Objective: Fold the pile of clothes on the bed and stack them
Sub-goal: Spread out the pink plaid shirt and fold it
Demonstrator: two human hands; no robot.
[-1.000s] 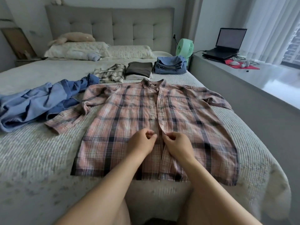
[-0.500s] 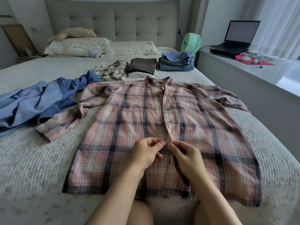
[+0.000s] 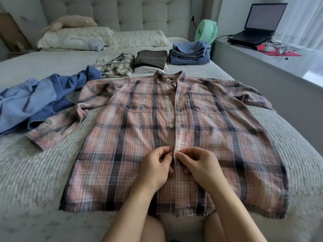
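Head view: a pink plaid shirt (image 3: 218, 137) lies spread flat, front up, on the grey quilted bed (image 3: 35, 172), collar toward 12 o'clock and hem toward 6 o'clock. Its sleeves reach out toward 9 and 3 o'clock. Both hands meet at the shirt's centre placket, a little below the middle of the garment. The left hand (image 3: 154, 169) has its fingers curled and pinches the left edge of the placket between thumb and forefinger. The right hand (image 3: 199, 165), just beside it at 3 o'clock and nearly touching it, pinches the button-hole strip in the same way. 3 white buttons show unfastened above the hands, toward 12 o'clock.

At 10 o'clock from the hands, a crumpled blue garment (image 3: 35, 102) lies unfolded, touching the shirt's left sleeve. Beyond the collar at 12 o'clock sit 3 folded items in a row: a cream plaid shirt (image 3: 115, 66), a dark brown top (image 3: 151, 58) on a pale piece, and a stack of blue denim (image 3: 189, 53). Pillows (image 3: 104, 37) lie against the tufted headboard (image 3: 122, 13). At 1 o'clock a green fan (image 3: 206, 33) stands by the bed, and a laptop (image 3: 260, 27) sits open on the desk (image 3: 279, 67).
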